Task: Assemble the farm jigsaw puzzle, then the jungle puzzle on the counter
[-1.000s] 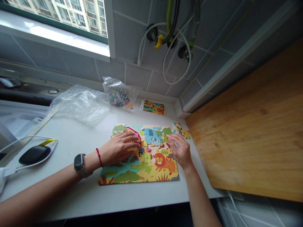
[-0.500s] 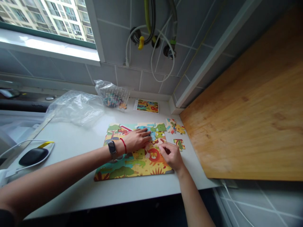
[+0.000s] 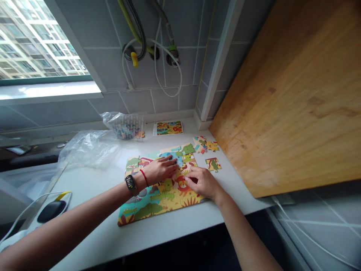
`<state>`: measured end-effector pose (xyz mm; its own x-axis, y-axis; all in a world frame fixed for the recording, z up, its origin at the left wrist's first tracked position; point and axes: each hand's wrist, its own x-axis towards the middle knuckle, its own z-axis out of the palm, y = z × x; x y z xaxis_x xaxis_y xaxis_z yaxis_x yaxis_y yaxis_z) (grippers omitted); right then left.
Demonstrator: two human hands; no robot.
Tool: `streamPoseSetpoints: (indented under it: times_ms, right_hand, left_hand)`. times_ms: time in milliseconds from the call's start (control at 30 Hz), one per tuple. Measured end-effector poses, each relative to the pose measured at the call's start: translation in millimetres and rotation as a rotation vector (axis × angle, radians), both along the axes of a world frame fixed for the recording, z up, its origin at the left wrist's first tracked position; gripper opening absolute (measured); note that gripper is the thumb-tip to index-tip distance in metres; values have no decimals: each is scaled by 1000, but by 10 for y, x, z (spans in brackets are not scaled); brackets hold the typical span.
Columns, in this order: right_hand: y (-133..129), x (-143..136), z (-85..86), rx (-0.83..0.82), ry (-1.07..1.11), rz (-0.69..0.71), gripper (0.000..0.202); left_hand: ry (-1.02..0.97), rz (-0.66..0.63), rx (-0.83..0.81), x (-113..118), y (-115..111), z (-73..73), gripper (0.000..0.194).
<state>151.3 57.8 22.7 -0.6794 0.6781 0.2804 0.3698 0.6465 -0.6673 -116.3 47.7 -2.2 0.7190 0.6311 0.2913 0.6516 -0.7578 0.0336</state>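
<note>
An animal jigsaw puzzle (image 3: 166, 197), mostly joined, lies on the white countertop (image 3: 98, 210). My left hand (image 3: 161, 170) rests flat across its upper middle, fingers stretched out and covering some pieces. Over the right part of the puzzle, by the lion picture (image 3: 183, 184), my right hand (image 3: 202, 181) is curled with thumb and fingertips close together. Whatever is between those fingertips is hidden. Several loose puzzle pieces (image 3: 200, 145) lie beyond the upper right corner, and a separate puzzle piece (image 3: 213, 164) is right of the puzzle.
A small picture card (image 3: 169, 128) lies near the back wall. Left of it are a clear bag with pieces (image 3: 126, 128) and a crumpled plastic bag (image 3: 90, 148). A black device with a cable (image 3: 51, 211) sits at the left. A wooden panel (image 3: 290, 105) borders the right side.
The camera view has tilted and turned right. My right hand has shifted slightly left over the lion picture. My left hand stays flat on the puzzle.
</note>
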Motion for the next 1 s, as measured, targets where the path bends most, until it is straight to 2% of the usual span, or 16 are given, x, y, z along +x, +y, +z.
streamPoseSetpoints:
  times_ms: [367, 600, 833, 1000]
  right_hand:
    - [-14, 17, -22, 6, 7, 5, 30]
    - [-12, 2, -1, 4, 44, 14, 32]
    - [11, 4, -107, -37, 41, -7, 30]
    - [28, 13, -127, -93, 73, -12, 28]
  left_hand:
    - [75, 10, -37, 40, -2, 82, 29]
    - [36, -7, 16, 16, 13, 84, 28]
    - [-5, -12, 3, 44, -75, 92, 25]
    - [9, 0, 16, 69, -129, 124, 31]
